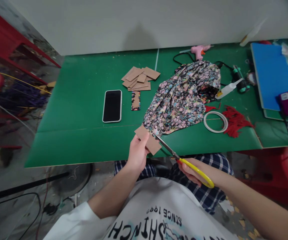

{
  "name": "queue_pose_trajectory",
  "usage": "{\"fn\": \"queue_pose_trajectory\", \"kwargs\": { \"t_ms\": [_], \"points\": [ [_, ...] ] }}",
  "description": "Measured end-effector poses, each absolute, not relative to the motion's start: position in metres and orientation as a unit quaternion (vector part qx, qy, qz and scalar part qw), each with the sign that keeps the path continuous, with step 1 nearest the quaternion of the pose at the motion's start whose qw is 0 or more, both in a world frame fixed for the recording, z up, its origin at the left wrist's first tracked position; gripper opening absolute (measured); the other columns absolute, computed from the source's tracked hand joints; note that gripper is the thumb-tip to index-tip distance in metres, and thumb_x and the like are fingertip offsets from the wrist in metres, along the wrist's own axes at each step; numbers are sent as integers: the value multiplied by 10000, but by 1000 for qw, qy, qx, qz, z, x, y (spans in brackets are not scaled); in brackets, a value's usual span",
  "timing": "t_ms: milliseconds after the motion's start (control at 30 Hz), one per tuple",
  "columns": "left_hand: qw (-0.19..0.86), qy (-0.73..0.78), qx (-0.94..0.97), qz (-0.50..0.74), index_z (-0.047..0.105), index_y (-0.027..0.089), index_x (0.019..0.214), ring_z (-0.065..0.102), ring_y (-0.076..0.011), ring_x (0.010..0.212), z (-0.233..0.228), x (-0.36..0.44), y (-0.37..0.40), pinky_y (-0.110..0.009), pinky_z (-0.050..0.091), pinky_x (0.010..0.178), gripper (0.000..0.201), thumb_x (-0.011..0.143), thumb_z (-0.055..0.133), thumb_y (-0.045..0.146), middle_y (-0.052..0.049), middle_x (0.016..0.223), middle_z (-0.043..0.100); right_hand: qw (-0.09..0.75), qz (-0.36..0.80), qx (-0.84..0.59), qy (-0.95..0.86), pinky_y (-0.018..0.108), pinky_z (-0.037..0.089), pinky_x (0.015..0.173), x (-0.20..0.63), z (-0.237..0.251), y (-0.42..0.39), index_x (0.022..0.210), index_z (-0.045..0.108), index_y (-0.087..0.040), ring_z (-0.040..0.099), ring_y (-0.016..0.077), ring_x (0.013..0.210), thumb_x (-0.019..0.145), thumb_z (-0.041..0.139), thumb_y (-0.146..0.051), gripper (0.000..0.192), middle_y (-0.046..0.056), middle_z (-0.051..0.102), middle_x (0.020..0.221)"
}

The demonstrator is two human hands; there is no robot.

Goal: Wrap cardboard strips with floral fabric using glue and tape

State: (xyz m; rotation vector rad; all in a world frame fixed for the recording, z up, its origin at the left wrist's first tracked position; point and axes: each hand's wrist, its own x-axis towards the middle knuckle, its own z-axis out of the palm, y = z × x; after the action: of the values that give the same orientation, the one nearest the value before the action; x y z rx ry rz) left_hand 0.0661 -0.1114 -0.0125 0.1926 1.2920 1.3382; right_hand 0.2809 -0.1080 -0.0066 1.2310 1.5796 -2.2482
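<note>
- Right hand (188,172), nearest: fingers wrapped round the yellow-handled scissors (174,154). Blades point away, tips at the cloth's near edge; cannot tell if they are parted.
- Left hand (138,152): fingers pinching a card (154,145), thumb on top, just over the worktop (79,140) edge.
- Cloth (178,100), floral, bunched: near corner meets the card. Unclear whether the left fingers grip it too.
- Risk: card could slip or tilt if the pinch loosens, likely throwing a cut off line.
- Risk: blades sit near the left fingers; a careless turn might nick skin.
- Risk: loose folds could slide under the blades and be snipped by mistake, or the weave may drag and fray.
- Beyond: phone (112,106), a fabric-edged strip (136,100), tape ring (205,122), red scraps (235,121). All apart from the blades.
- Farther: card pile (139,79), bottle (226,90) by the cloth; glue gun (198,52) farthest, its cord possibly a snag if the cloth is pulled.
</note>
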Motion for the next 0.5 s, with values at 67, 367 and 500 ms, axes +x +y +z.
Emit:
{"fn": "queue_pose_trajectory", "kwargs": {
  "t_ms": [67, 367, 500],
  "points": [
    [593, 559, 85, 573, 573, 200, 1020, 644, -156, 693, -12, 66, -111, -272, 525, 621, 390, 695, 712, 365, -15, 850, 662, 54, -758, 389, 520, 174, 239, 295, 284, -12, -109, 708, 322, -216, 263, 31, 307, 653, 339, -822, 608, -115, 272, 426],
    [597, 549, 76, 580, 567, 195, 1003, 655, -153, 662, -8, 67, -111, -273, 536, 616, 369, 694, 714, 333, -7, 839, 663, 5, -815, 343, 467, 155, 268, 302, 290, -23, -113, 789, 378, -195, 227, 17, 345, 661, 407, -788, 607, -118, 283, 486],
    [596, 554, 79, 576, 563, 194, 1001, 647, -156, 660, -9, 67, -110, -268, 527, 588, 379, 688, 715, 345, -7, 821, 658, 15, -808, 340, 480, 159, 268, 294, 290, -25, -114, 772, 371, -197, 248, 23, 337, 662, 399, -790, 604, -112, 312, 472]
  ]
}}
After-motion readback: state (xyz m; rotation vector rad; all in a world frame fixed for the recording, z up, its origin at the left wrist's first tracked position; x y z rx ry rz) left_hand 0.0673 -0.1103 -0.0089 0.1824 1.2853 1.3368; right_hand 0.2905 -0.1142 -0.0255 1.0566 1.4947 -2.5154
